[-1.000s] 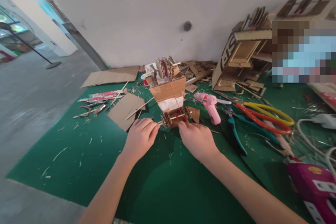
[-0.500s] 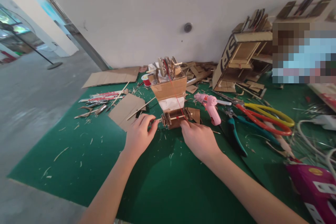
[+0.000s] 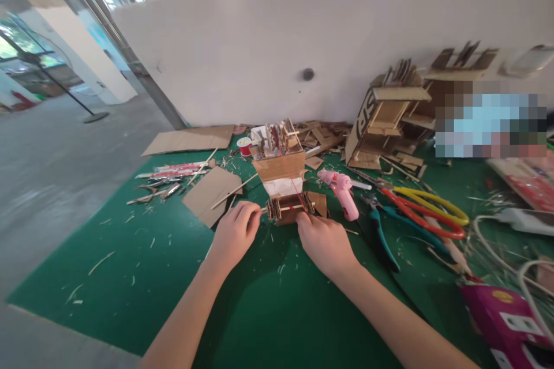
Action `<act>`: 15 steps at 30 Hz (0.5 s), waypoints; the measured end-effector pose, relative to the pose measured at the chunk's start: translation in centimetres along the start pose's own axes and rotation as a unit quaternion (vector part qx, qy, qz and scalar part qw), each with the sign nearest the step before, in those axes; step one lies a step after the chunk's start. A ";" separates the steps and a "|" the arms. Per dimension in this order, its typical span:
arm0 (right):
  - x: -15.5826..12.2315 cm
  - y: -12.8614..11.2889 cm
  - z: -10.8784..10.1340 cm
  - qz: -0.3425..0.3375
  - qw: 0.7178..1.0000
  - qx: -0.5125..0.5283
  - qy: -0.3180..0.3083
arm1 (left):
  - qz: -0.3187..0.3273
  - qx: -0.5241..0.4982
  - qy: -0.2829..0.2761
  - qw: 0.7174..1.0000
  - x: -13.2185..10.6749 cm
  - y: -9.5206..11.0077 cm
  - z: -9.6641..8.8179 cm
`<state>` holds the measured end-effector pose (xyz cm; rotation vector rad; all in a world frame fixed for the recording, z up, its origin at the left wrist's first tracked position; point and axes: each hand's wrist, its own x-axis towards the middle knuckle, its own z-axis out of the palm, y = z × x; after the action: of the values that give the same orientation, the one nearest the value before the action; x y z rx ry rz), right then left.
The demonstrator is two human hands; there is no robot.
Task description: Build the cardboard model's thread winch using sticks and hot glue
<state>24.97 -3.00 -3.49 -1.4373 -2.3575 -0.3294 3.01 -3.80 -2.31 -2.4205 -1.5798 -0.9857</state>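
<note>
A cardboard model point(image 3: 279, 166) stands in front of me, with corrugated discs on wooden sticks at its top and its near end. My left hand point(image 3: 237, 229) is closed in a pinch on the left end of the lower wooden stick point(image 3: 285, 208). From the upper discs a red thread point(image 3: 296, 183) slants down into the fingertips of my right hand point(image 3: 324, 237), which are closed beside the lower right discs. A bit of red shows around the middle of the lower stick. My right fingertips are partly hidden by the hand.
Right of the model lie a pink glue gun point(image 3: 341, 189), teal-handled pliers point(image 3: 383, 236), orange-handled pliers point(image 3: 426, 210) and a purple power strip point(image 3: 497, 314). Cardboard pieces point(image 3: 212, 191) and a red thread spool point(image 3: 244, 147) are at left. A cardboard shelf point(image 3: 381, 121) stands by the wall.
The view has tilted up a little, so the table things sit lower in the picture. Both hands keep their places at the model's near end.
</note>
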 end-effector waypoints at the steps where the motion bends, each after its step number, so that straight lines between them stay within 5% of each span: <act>1: 0.0 0.0 0.1 -0.002 1.000 0.001 0.009 | 0.000 -0.001 0.001 1.000 0.0 -0.1 0.1; 15: 0.0 -0.1 -0.8 0.008 1.000 -0.012 -0.027 | -0.024 -0.038 0.022 0.999 -0.1 -0.1 0.0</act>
<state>25.02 -3.30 -2.79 -1.4929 -2.3916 -0.3191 2.88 -3.83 -2.36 -2.4024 -1.6212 -1.1195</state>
